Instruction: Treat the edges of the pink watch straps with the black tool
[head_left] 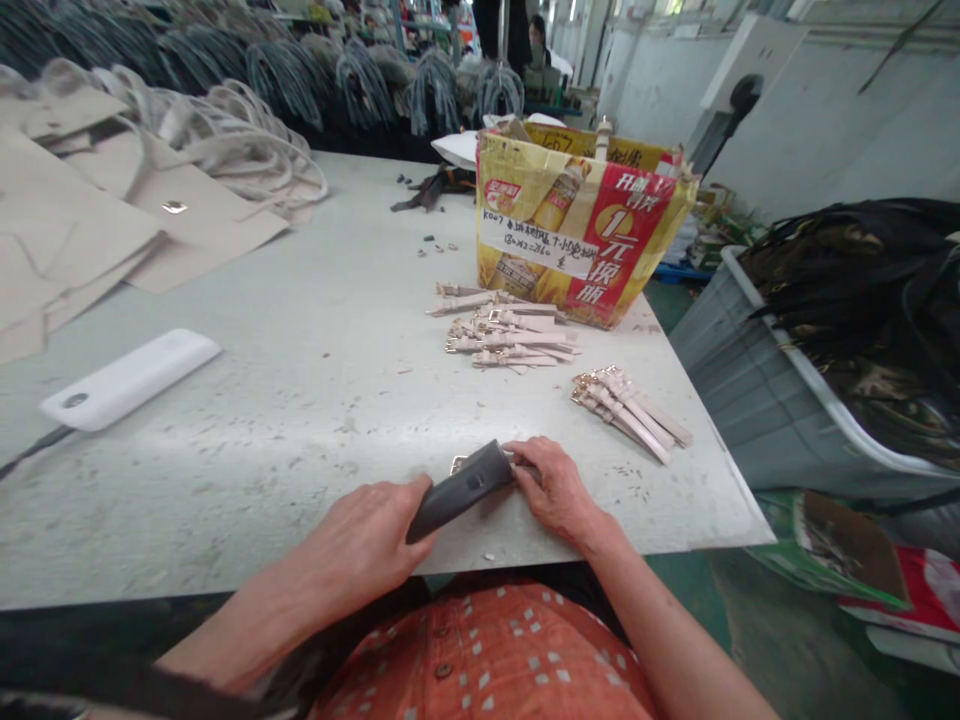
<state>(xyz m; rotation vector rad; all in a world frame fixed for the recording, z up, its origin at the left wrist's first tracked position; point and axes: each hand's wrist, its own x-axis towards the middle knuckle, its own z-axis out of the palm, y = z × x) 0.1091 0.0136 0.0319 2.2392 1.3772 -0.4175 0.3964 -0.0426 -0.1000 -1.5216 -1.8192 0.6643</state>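
**Left hand** [360, 545]: curled closed around the near end of a dark grey flat piece [465, 490], gripping it from the side; fingers wrapped over its edge.

**Right hand** [555, 490]: partly closed, fingers pressed against the far end of the same piece, palm down, heel of the hand close to the table edge.

**Item in hand:** dark grey piece, held tilted just above the worktop between both hands, directly in front of the wearer. Exact kind cannot be told.

**Small hardware:** gold-coloured metal buckle [458, 464], at the far end of the dark grey piece, partly hidden.

**Worktop:** pale grey scuffed table [225, 480], scattered with small scraps.

**Nearest stock:** bundle of pale pink straps with gold buckles [630, 412], just beyond the right hand, near the table's right edge.

**Further stock:** loose pile of pink straps [510, 335], beside the carton.

**Container:** yellow and red printed carton [585, 240] with a handwritten label, at the far side of the table.

**Left of table:** white rounded bar [127, 380]; beige panels [187, 225]; pale cords [247, 150].

**Right of table:** grey plastic crate [750, 390] holding black material [847, 260].

**Background:** a co-worker [538, 40], distant, beyond hanging dark hanks [360, 90].
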